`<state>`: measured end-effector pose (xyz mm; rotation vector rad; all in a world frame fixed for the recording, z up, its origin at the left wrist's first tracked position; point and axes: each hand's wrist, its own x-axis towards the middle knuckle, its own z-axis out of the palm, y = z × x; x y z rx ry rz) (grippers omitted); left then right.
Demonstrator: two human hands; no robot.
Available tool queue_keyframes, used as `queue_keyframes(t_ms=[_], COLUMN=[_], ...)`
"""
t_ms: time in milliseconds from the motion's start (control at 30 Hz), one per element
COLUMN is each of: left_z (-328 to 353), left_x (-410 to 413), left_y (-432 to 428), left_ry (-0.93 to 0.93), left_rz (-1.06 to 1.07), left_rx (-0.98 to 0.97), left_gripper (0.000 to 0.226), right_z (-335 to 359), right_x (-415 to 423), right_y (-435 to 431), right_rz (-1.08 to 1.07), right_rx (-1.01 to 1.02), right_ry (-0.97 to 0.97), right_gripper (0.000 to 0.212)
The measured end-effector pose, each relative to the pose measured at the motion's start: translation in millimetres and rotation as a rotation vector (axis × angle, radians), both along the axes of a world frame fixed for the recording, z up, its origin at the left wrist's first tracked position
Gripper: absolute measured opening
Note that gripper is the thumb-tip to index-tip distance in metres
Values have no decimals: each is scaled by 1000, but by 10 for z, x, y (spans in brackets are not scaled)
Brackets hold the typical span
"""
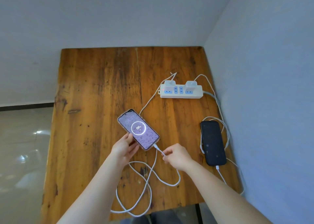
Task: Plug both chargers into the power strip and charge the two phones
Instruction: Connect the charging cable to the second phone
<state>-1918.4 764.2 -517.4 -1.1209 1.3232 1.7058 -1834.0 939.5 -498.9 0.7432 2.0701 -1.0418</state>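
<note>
A: Start at the left. What is the left hand [124, 148] doing?

B: It cups the near end of the lit phone [138, 129], fingers curled under it. The screen shows a ring with 96 in it, so I judge it is charging.

A: And the right hand [175, 155]?

B: Just beside that phone, pinched closed on the white cable [158, 150] a little behind its plug, which sits in the phone's near end. The slack loops over the table's front edge.

A: Further right?

B: The power strip [181, 91] lies toward the back with two white chargers [191, 85] standing in it, one near each end, and a small red light on. Near the right edge lies the dark phone [212, 143], a second cable plugged into its near end. Its screen is dark, so I cannot tell whether it is charging.

A: So what remains?

B: Little, I think: set the lit phone down and let go.

A: The setting?

B: A worn wooden table [102, 81] pushed into a corner of pale walls, with glossy tiled floor to the left.
</note>
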Motion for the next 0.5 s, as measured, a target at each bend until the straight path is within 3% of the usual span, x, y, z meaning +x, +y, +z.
queue_keyframes(t_ms=[300, 500], left_z=[49, 171], left_x=[98, 506], left_y=[85, -288], left_ry=[53, 408], left_rz=[-5, -629], left_rx=[-263, -774], left_gripper=[34, 37], right_z=[87, 849], right_x=[85, 137], right_y=[-35, -51], right_rz=[-69, -341], right_rx=[13, -224], right_ry=[3, 138], right_gripper=[34, 25])
